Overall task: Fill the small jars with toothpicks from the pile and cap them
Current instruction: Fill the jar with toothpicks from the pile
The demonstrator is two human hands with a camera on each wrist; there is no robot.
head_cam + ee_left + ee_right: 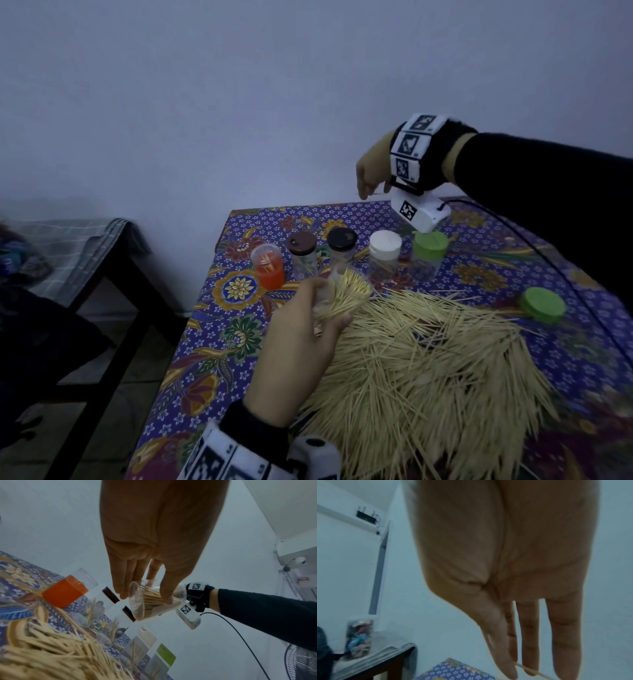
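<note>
The clear jar [337, 291] sits tilted in the left hand [305, 329], lifted just above the near edge of the toothpick pile [428, 370], its mouth angled up and away toward the row of capped jars [342, 253]. It is packed with toothpicks whose long axes run along the jar, tips fanning out of the mouth. The left hand's fingers [123, 582] and thumb wrap its wall. The right hand [371, 171] hangs well above and beyond the jar, over the far edge of the worktop [239, 342], thumb and forefinger pinching a single toothpick [518, 667] that lies roughly level. So the jar's mouth lies below and toward the person from that hand. The loose green lid [543, 305] rests on the worktop at the right of the pile, nearer the right hand, which would likely fetch it for capping
</note>
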